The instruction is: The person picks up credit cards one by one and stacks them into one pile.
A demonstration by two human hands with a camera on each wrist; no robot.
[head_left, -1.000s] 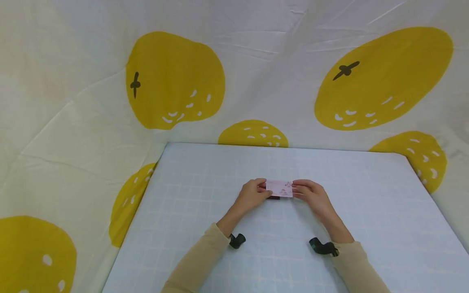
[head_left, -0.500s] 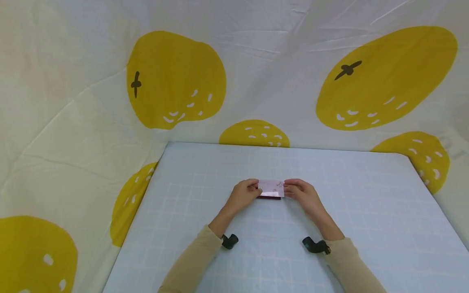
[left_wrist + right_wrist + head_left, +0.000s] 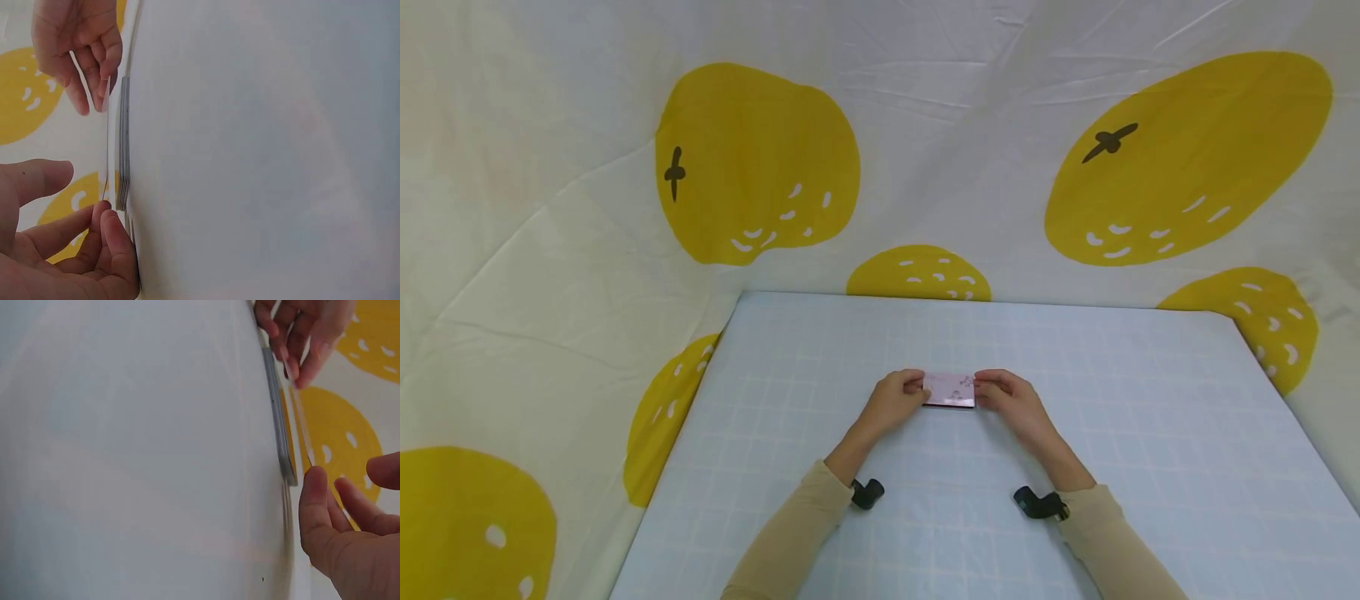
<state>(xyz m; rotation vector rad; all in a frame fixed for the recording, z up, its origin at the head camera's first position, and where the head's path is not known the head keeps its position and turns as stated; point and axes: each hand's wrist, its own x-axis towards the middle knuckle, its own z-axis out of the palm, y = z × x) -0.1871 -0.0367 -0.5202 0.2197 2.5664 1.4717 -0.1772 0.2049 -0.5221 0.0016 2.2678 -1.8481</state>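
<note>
A thin pink card (image 3: 949, 389) with a darker floral print is held flat, spanning the gap between both hands. At its left end my left hand (image 3: 891, 402) pinches the edge, seen closely in the left wrist view. My right hand (image 3: 1017, 407) holds the opposite end between fingertips. Just beneath the card lies a low stack of thin flat pieces (image 3: 124, 144), its layered side showing; a narrow gap separates card and stack. From the head view only a dark strip of that stack peeks out below the card, the rest being covered.
A pale blue checked cloth covers the table (image 3: 820, 342). Behind and to the left hangs a white curtain (image 3: 940, 167) printed with large yellow fruit. Each wrist carries a small black camera (image 3: 868, 494).
Both hands have carried the card a little to the left, and it now lines up over the stack. More of the stack showed to the side earlier.
</note>
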